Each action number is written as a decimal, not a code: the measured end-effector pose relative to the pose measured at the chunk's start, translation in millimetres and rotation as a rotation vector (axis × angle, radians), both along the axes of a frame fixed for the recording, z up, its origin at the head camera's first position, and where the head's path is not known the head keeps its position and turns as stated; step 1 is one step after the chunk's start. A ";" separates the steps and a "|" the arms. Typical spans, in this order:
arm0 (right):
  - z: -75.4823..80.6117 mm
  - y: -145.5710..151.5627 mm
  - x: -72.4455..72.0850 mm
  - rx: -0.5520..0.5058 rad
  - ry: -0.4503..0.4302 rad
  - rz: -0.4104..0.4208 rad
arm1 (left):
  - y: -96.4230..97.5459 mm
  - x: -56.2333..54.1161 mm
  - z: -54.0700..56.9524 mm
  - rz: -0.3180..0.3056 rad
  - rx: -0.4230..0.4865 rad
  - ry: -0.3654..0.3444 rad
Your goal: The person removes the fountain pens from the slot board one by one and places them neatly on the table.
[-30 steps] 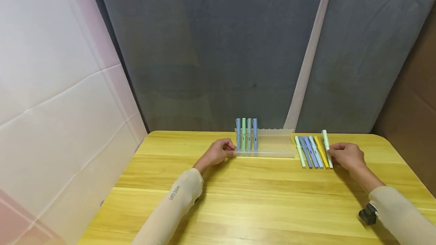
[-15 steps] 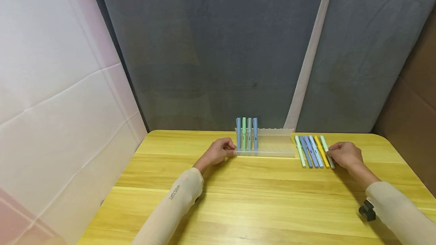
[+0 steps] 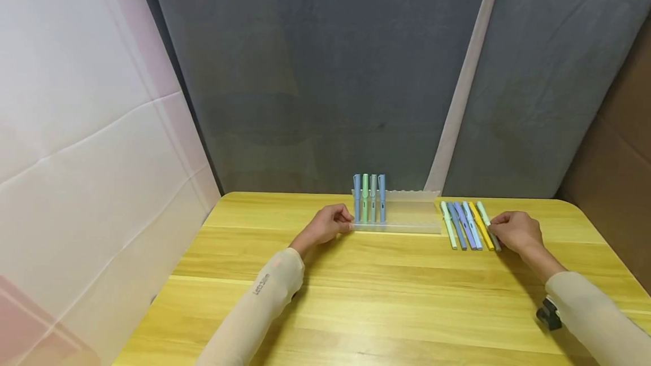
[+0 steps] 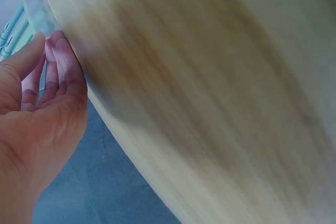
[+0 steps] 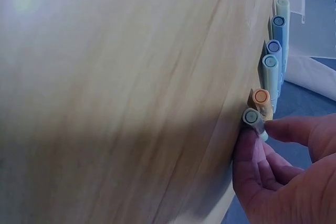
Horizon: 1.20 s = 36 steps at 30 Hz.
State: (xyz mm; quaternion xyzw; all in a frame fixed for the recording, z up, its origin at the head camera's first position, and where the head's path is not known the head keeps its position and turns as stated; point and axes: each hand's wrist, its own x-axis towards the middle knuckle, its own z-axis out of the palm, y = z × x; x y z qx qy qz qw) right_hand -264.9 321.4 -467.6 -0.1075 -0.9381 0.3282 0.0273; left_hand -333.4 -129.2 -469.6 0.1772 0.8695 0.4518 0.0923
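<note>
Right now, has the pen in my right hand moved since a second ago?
Yes, down and left: the cap end of the pen, above the back edge of the table then, now shows below it and nearer the rack.

Plenty of running room along the near side of the desk (image 3: 376, 304), a broad bare lane between the two sleeves (image 3: 254, 306)! At the far side, the grey backdrop (image 3: 315, 72) walls things off. Left hand (image 3: 324, 225) blocks the left end of the translucent rack (image 3: 413, 210); four standing pens (image 3: 365, 202) crowd its left part, while the right part offers space. Barely a sliver, then six lying pens (image 3: 472, 226), packed tight, the right hand (image 3: 517, 233) guarding their right flank. Farther right, bare desk reaches toward the brown panel (image 3: 615, 168).
</note>
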 end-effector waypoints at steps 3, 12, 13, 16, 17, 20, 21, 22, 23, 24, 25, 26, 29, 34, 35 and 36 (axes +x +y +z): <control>1.3 0.0 0.2 0.006 -0.001 0.002 | 0.2 -0.1 0.5 -0.001 0.002 -0.001; 1.4 -3.5 -2.5 0.066 0.063 0.003 | -0.9 -2.2 -0.3 0.002 -0.007 -0.004; 1.5 -6.0 -3.2 0.072 0.090 0.003 | -0.9 -2.4 -0.3 0.004 -0.008 -0.005; 1.6 -18.4 -5.6 0.053 0.181 0.002 | -0.5 -2.7 -1.0 0.004 -0.003 -0.001; 2.1 -24.2 -6.3 0.041 0.211 0.006 | -0.2 -2.5 -1.2 0.003 0.000 0.000; 4.0 -43.2 -7.5 -0.009 0.277 0.032 | 0.6 -1.8 -1.5 0.004 0.010 0.004; 4.9 -49.6 -7.8 -0.024 0.293 0.046 | 0.9 -1.4 -1.4 0.005 0.013 0.003; 5.5 -55.7 -7.8 -0.037 0.303 0.061 | 1.1 -0.8 -1.0 0.005 0.015 0.002; 6.2 -62.0 -7.8 -0.054 0.311 0.079 | 1.2 -0.5 -0.6 0.003 0.018 0.002; 6.4 -68.0 -8.3 -0.069 0.316 0.098 | 1.2 -0.3 -0.2 0.001 0.019 0.004; 6.4 -73.9 -9.1 -0.085 0.320 0.116 | 1.0 -0.1 0.2 -0.002 0.018 0.004; 6.4 -79.8 -10.4 -0.109 0.324 0.138 | 0.6 0.0 0.2 -0.003 0.016 0.005; 4.6 -98.6 -17.5 -0.194 0.320 0.190 | -2.0 0.2 0.0 0.007 0.010 -0.001; -1.0 -130.1 -29.8 -0.398 0.289 0.256 | -7.7 1.1 -2.5 0.035 0.011 -0.028; -2.2 -135.8 -31.2 -0.460 0.276 0.265 | -8.3 1.4 -2.5 0.034 0.011 -0.028; -3.7 -140.8 -32.4 -0.523 0.262 0.273 | -8.7 1.7 -2.6 0.030 0.012 -0.027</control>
